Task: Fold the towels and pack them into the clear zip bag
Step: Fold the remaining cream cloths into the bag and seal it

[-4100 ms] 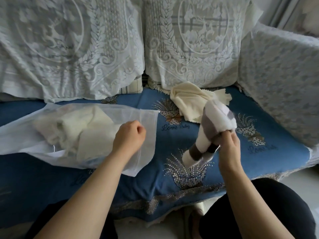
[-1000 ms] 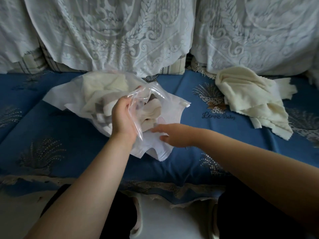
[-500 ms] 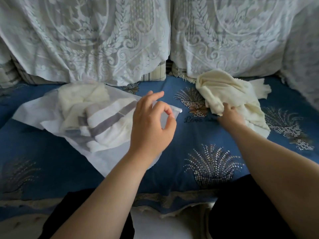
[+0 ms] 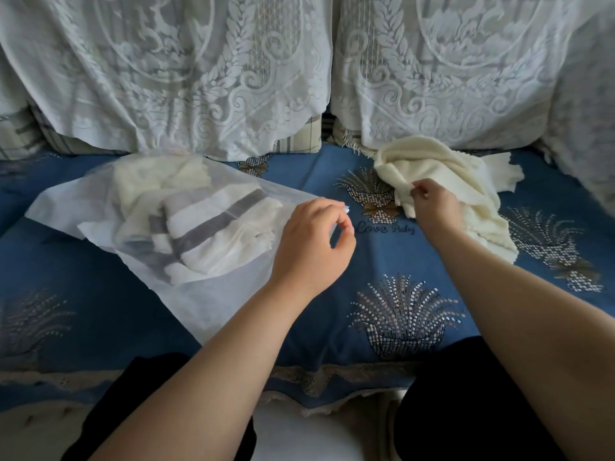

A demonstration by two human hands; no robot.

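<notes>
The clear zip bag (image 4: 199, 294) lies flat on the blue sofa seat at the left. Inside it are a folded white towel with grey stripes (image 4: 213, 227) and a cream towel (image 4: 159, 181) behind it. My left hand (image 4: 312, 241) hovers over the bag's right edge, fingers loosely curled, holding nothing I can see. A loose cream towel (image 4: 449, 174) lies crumpled at the right, against the back cushion. My right hand (image 4: 432, 204) pinches the near left edge of this towel.
Lace-covered back cushions (image 4: 199, 78) rise behind the seat, and a lace-covered armrest (image 4: 585, 128) closes the right side. The blue seat cover (image 4: 382, 261) spreads between bag and towel. My knees in black (image 4: 466, 410) are at the seat's front edge.
The striped towel went from my right hand into the bag. My left hand let go of the bag's mouth. My right hand moved right and pinched the loose cream towel.
</notes>
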